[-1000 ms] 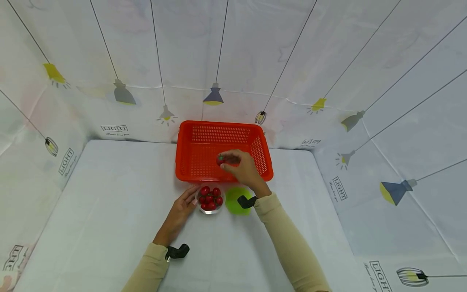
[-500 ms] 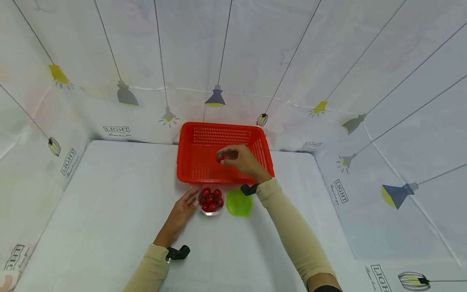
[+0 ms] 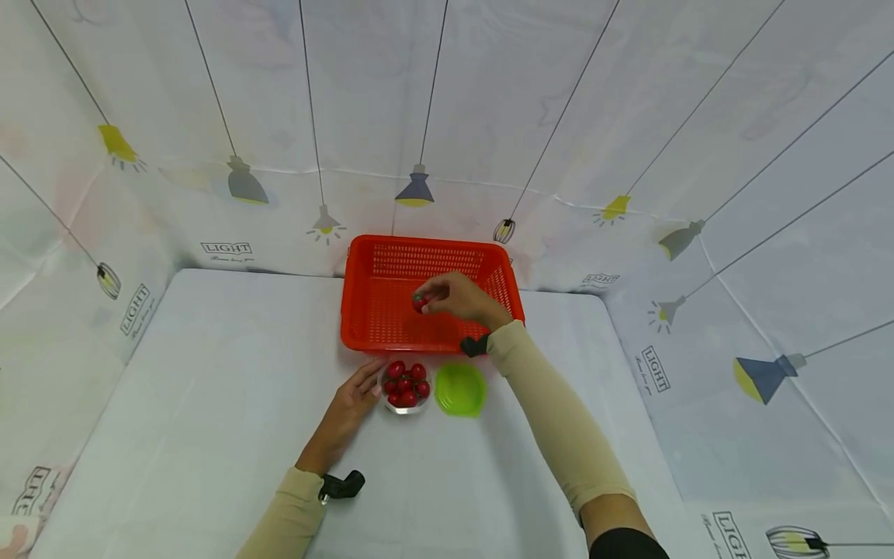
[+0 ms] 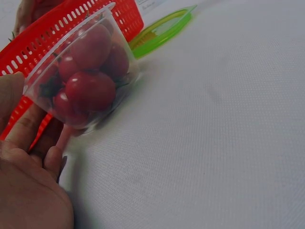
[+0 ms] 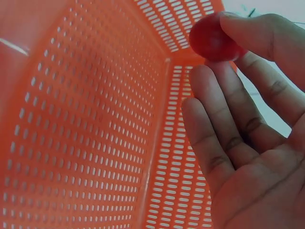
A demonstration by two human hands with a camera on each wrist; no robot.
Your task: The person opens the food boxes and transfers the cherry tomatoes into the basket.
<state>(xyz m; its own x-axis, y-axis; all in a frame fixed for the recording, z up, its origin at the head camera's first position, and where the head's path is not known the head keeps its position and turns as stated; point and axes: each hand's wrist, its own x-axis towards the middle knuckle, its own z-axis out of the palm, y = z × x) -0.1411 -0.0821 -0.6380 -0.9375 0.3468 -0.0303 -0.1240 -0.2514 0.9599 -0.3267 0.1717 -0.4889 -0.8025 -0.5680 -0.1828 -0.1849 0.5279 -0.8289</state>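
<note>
My right hand pinches a red cherry tomato between thumb and fingers, over the orange-red basket. In the right wrist view the tomato sits at the thumb tip, and the basket's slotted wall fills the left side. My left hand rests against the left side of a clear plastic container. Several cherry tomatoes fill that container, visible through its wall in the left wrist view. There, the left thumb lies near the rim, with fingers along the side.
A bright green lid lies on the white tabletop, just right of the container. Behind the table stands a wall covering printed with lamps. The basket stands at the table's back edge.
The right hand, still pinching the tomato, has shifted slightly further over the basket, uncovering the green lid. The left hand stays beside the container. The head view has moved a little.
</note>
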